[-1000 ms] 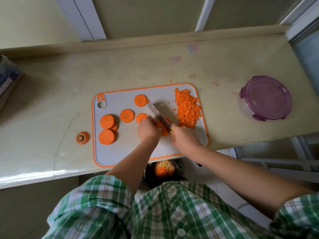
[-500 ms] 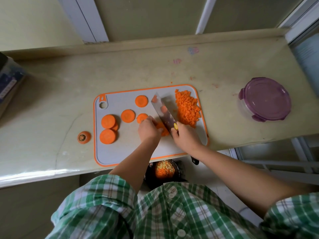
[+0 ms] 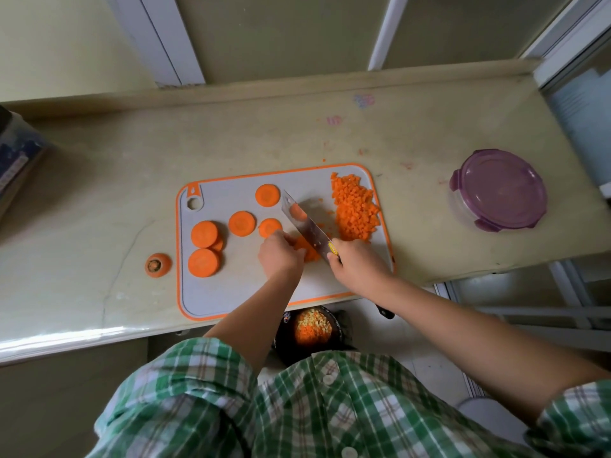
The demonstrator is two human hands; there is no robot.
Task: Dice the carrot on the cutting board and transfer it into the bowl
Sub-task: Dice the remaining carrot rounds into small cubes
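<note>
Carrot (image 3: pixel 305 251) is partly diced. The piece I'm working on lies at the centre of the board (image 3: pixel 231 292), pinned under the curled fingers of my left hand (image 3: pixel 279 257). Since a second ago the knife (image 3: pixel 305 226) has lifted and tilted, flat side showing, so I judge another cut is coming. My right hand (image 3: pixel 357 264) is wrapped tight round its handle. Dice (image 3: pixel 355 209) heap at 2 o'clock, whole slices (image 3: pixel 205 234) sit from 9 to 11, and the bowl (image 3: pixel 280 338) waits at 6, below the counter edge.

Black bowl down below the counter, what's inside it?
The black bowl holds orange carrot dice and pale yellow bits. The green checked shirt hides its near edge; its bottom is covered.
</note>
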